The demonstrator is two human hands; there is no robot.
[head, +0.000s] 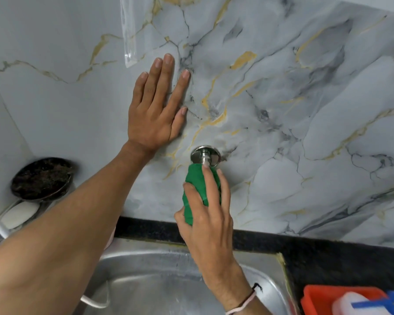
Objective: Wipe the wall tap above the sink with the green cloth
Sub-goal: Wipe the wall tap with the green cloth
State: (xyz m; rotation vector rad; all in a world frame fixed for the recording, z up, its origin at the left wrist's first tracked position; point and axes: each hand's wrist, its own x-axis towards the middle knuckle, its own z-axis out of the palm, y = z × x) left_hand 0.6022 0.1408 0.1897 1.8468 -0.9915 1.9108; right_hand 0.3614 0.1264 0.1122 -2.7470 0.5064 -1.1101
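The chrome wall tap (205,155) juts from the marble-patterned wall, its round flange and a short stub showing. The green cloth (195,185) is wrapped over the rest of the tap's body, which it hides. My right hand (208,214) grips the cloth around the tap from below, fingers curled over it. My left hand (156,105) lies flat on the wall up and left of the tap, fingers spread, holding nothing.
A steel sink (159,285) lies below, behind a black stone ledge (282,244). A dark round dish (41,178) and a white soap bar (18,214) sit at the left. A red tray (316,298) with a white and blue item is at bottom right.
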